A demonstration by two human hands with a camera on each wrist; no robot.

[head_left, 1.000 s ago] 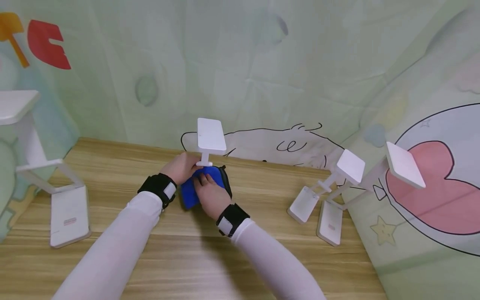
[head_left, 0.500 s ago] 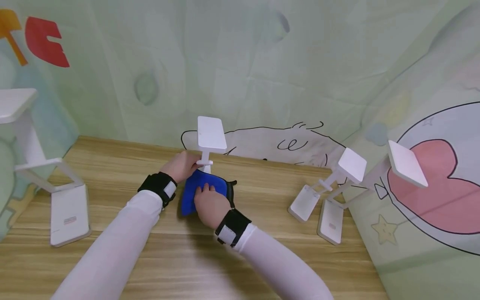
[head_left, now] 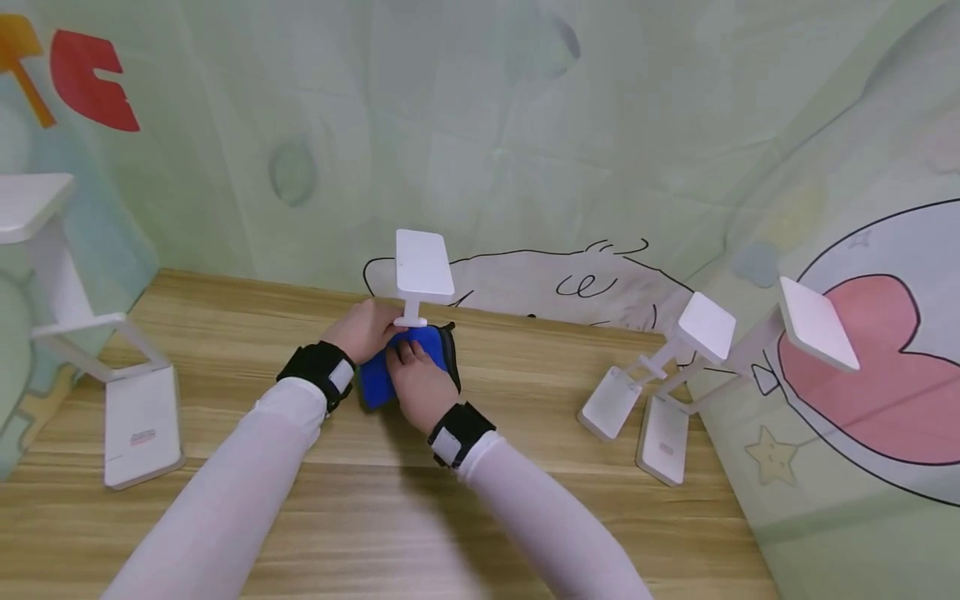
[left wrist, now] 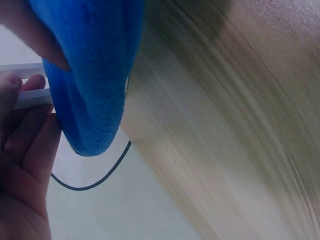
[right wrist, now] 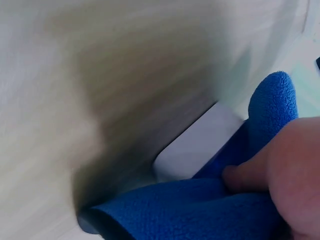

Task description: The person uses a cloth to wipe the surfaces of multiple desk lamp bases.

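A white foldable phone stand (head_left: 424,265) stands near the back edge of the table. My left hand (head_left: 363,330) grips it at the bar of its hinge; in the left wrist view the fingers (left wrist: 37,142) curl round that white bar (left wrist: 32,99). A blue fluffy cloth with dark edging (head_left: 381,385) lies over the stand's lower part. My right hand (head_left: 424,387) holds the cloth against the stand, and the right wrist view shows the thumb (right wrist: 245,177) pressing into it. There, part of the white base (right wrist: 197,142) shows beside the cloth; the rest is covered.
Two more white stands, a smaller one (head_left: 611,403) and a larger one (head_left: 663,442), stand close together at the right. Another white stand (head_left: 142,425) is at the left. A printed fabric backdrop (head_left: 495,125) rises behind the wooden table (head_left: 360,525).
My right hand and the cloth moved slightly toward me, then back up toward the hinge, along the stand's lower part. My left hand has kept its grip on the stand.
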